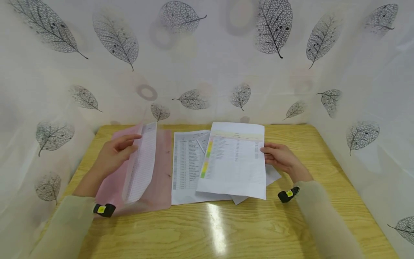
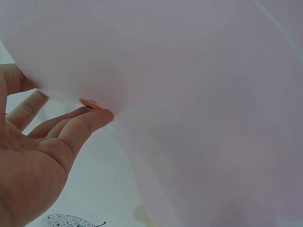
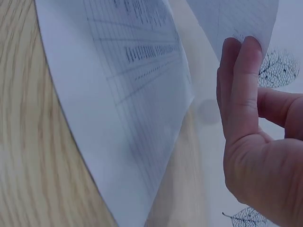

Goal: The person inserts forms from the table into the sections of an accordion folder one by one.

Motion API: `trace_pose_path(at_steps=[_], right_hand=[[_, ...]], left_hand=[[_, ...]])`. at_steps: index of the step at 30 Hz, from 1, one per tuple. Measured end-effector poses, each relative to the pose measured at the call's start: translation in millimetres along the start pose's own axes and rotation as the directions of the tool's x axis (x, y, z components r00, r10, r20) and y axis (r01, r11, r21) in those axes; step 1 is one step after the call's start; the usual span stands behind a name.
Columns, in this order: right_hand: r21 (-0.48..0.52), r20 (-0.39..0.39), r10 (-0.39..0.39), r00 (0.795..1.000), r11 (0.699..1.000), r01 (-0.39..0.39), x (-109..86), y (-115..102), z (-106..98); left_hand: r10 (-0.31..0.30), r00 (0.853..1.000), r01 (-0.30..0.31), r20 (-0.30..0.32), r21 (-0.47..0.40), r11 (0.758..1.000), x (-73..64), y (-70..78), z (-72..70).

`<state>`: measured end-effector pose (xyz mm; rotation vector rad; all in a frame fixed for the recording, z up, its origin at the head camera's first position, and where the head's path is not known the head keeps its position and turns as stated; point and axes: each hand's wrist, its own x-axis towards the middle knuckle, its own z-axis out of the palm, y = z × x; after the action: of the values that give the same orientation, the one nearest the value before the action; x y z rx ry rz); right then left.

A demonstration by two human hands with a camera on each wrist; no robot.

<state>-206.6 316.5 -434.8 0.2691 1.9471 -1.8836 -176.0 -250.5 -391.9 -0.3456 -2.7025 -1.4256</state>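
My left hand (image 1: 116, 153) pinches the raised edge of a translucent pink document folder (image 1: 163, 162) on the left of the table. Close to its fingertips in the left wrist view, a small orange snap button (image 2: 88, 102) shows on the pink film. Against the lifted cover, a printed sheet (image 1: 143, 172) stands tilted and slightly bent. At the right, my right hand (image 1: 279, 156) grips the right edge of a printed sheet with a coloured left column (image 1: 236, 165), fingers behind it. This sheet is raised over other papers and hides parts of them.
A grey-printed sheet (image 1: 187, 162) lies beside the folder, and the corner of another sheet (image 1: 274, 175) juts out under the held one. The wooden table (image 1: 181, 230) has a leaf-patterned curtain (image 1: 207, 72) along its back and sides.
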Motion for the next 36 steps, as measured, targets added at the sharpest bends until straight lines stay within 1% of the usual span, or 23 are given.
trace_pose_path(at_steps=[8,11,16,24,27,36], right_hand=[[-0.02,0.007,-0.002,1.0,1.0,0.002,7.0,-5.7,19.8],[-0.005,0.02,-0.011,1.0,1.0,0.011,9.7,-7.5,26.3],[0.003,0.016,-0.017,1.0,1.0,0.017,13.1,-11.9,37.3],[0.017,0.052,-0.048,0.998,0.999,0.047,19.2,-17.4,53.7],[0.032,0.051,-0.051,0.997,0.998,0.049,22.6,-18.0,59.7],[0.046,0.059,-0.072,0.996,0.997,0.069,33.8,-18.6,80.2]], left_hand=[[-0.023,1.0,0.023,0.012,-0.004,1.0,-0.8,1.9,-1.8],[-0.024,1.0,0.024,0.012,-0.011,1.0,-0.8,1.9,-1.8],[-0.023,1.0,0.023,0.009,-0.018,1.0,-1.9,1.1,-1.1],[-0.024,1.0,0.024,0.003,-0.024,0.999,-2.5,-0.4,-0.5],[-0.028,1.0,0.028,0.004,-0.021,0.999,-2.1,-1.2,0.1],[-0.003,1.0,0.003,-0.009,-0.04,0.999,-1.5,-3.1,1.6]])
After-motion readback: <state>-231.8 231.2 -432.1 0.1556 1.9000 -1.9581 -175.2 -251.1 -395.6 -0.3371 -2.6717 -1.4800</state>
